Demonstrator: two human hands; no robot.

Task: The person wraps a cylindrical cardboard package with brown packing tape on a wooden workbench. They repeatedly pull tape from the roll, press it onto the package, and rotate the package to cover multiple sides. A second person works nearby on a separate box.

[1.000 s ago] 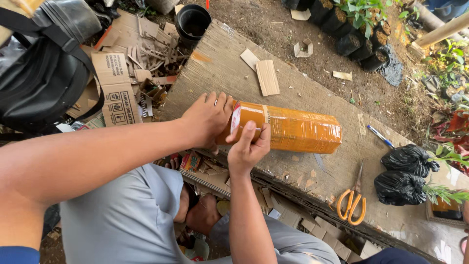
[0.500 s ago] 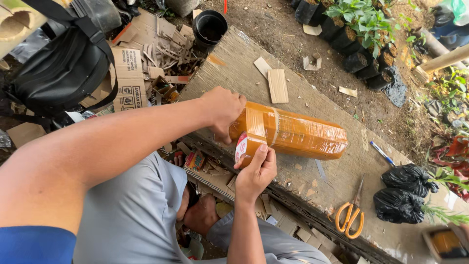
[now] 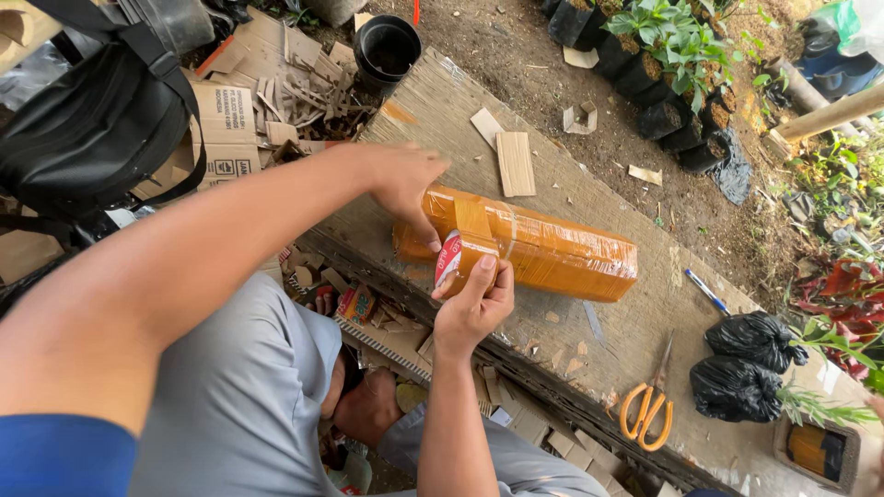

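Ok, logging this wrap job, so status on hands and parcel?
Left hand steadies taped parcel end. Right hand holds tape roll against it. Scissors lie apart, nothing blocking.

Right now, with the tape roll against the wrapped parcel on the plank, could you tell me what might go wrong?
1. The orange parcel lies near the plank's front edge; a hard pull on the tape might drag it off.
2. Only the left hand steadies one end, so the parcel may twist and the tape crease.
3. The tape roll sits in a fingertip grip of the right hand and could slip.
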